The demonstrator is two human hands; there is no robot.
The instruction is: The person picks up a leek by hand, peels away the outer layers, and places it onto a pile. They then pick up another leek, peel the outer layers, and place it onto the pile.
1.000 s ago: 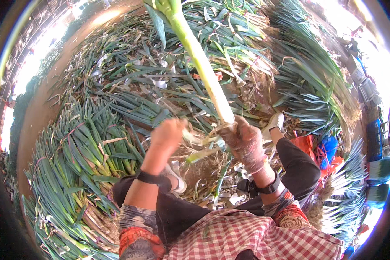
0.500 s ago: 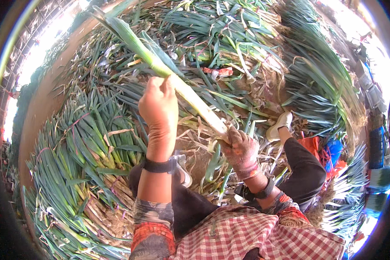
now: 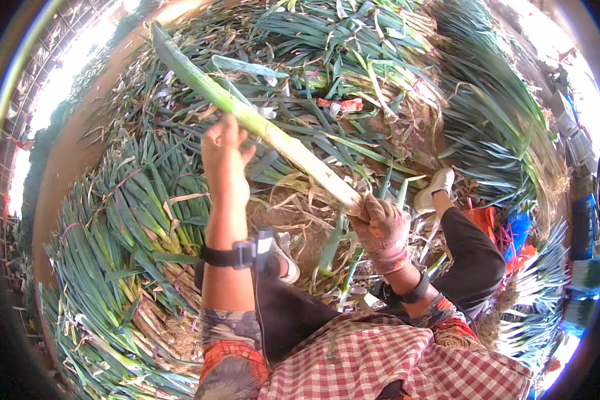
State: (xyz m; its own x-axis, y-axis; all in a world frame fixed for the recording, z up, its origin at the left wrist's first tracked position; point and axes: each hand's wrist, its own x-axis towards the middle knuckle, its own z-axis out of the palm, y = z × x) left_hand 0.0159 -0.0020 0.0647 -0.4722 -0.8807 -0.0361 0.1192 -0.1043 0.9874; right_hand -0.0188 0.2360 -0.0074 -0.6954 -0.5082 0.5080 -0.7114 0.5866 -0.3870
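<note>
Above the brown earthen floor (image 3: 67,167), my right grip (image 3: 380,230) clasps the pale root end of a long green-and-white leek (image 3: 271,135) that I judge light, stiff there and tearable toward the top, so best held low, while whether my left grip (image 3: 224,143) beside it holds anything I cannot tell.

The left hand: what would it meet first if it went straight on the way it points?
The left hand would probably meet the leek held in the right hand; it looks just ahead, though depth is unclear.

One held leek (image 3: 300,153), two shoes (image 3: 431,195)
</note>
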